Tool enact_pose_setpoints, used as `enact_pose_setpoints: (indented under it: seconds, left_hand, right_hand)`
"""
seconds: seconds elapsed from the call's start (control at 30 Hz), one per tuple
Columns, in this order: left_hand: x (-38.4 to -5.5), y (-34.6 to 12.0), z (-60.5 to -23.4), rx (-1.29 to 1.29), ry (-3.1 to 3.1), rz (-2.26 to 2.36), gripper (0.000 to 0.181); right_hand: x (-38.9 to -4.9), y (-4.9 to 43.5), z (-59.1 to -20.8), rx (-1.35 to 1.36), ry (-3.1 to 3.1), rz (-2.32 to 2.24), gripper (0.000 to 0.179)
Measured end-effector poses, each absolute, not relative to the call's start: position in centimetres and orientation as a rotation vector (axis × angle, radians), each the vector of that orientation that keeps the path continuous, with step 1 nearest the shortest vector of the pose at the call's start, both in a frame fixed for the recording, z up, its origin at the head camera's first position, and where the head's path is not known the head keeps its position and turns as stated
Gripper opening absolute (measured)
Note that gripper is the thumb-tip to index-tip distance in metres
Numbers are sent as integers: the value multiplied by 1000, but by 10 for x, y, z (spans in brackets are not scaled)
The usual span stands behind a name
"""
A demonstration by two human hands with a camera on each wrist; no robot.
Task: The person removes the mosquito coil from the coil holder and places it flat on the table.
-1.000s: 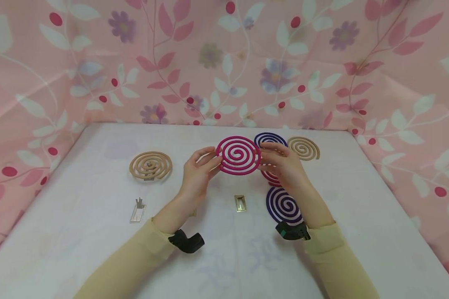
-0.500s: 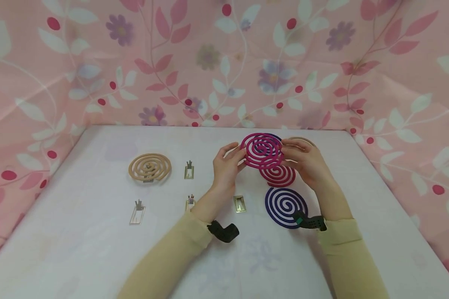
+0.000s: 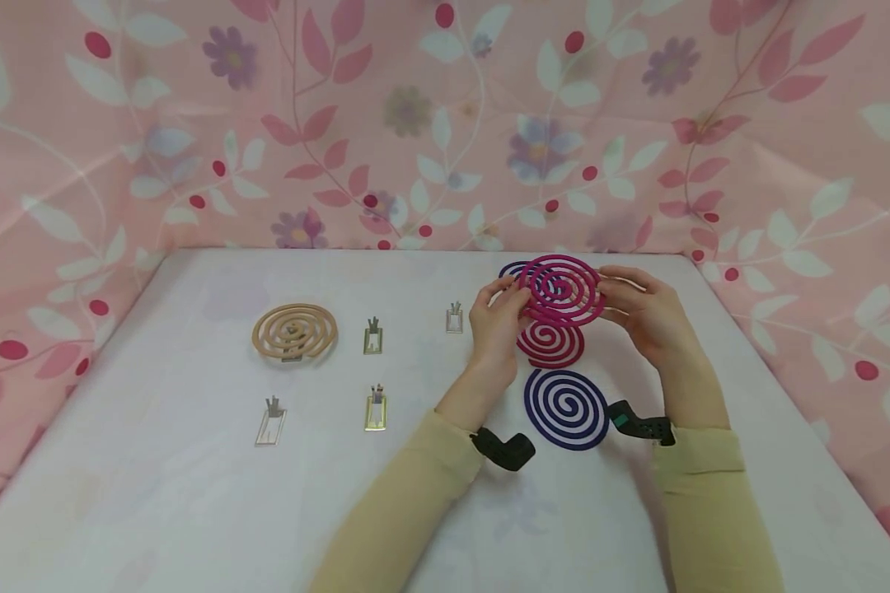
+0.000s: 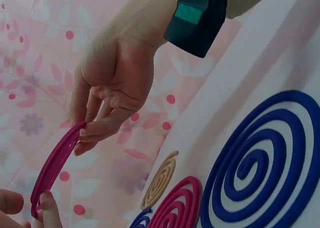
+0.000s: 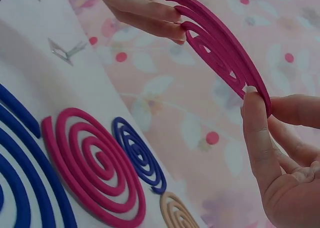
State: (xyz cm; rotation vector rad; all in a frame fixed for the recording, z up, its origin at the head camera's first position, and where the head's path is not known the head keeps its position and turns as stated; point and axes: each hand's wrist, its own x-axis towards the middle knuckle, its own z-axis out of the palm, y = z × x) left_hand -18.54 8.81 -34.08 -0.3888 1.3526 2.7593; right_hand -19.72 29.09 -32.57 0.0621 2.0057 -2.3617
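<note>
A pink mosquito coil (image 3: pixel 559 290) is held up above the table between both hands. My left hand (image 3: pixel 494 329) pinches its left edge between thumb and fingers; my right hand (image 3: pixel 658 317) pinches the right edge. From the side, in the right wrist view, the pink coil (image 5: pixel 230 48) shows its spiral strands tilted and slightly spread. Under and behind it on the table lie a darker pink coil (image 3: pixel 551 342), a near blue coil (image 3: pixel 567 403) and a far blue coil (image 5: pixel 137 153). A tan coil (image 5: pixel 176 213) at the back is hidden by my right hand in the head view.
Another tan coil (image 3: pixel 294 329) sits raised on a metal stand at the left. Several small metal coil stands stand around it, such as a gold one (image 3: pixel 376 409) and a silver one (image 3: pixel 270 424). A pink floral cloth (image 3: pixel 408 165) rises behind the white table (image 3: pixel 156 494).
Both hands have carried the pink coil to the right, over the coils on the table. Stands once behind my left arm now show, while a flat brass plate has gone behind it.
</note>
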Motion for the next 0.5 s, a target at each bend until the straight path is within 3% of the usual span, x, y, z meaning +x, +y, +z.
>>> enact_pose_setpoints:
  seconds: [0.5]
  left_hand:
    - [-182, 140, -335, -456, 1196, 2849, 28]
  right_hand:
    - [-194, 333, -320, 150, 1868, -2492, 21]
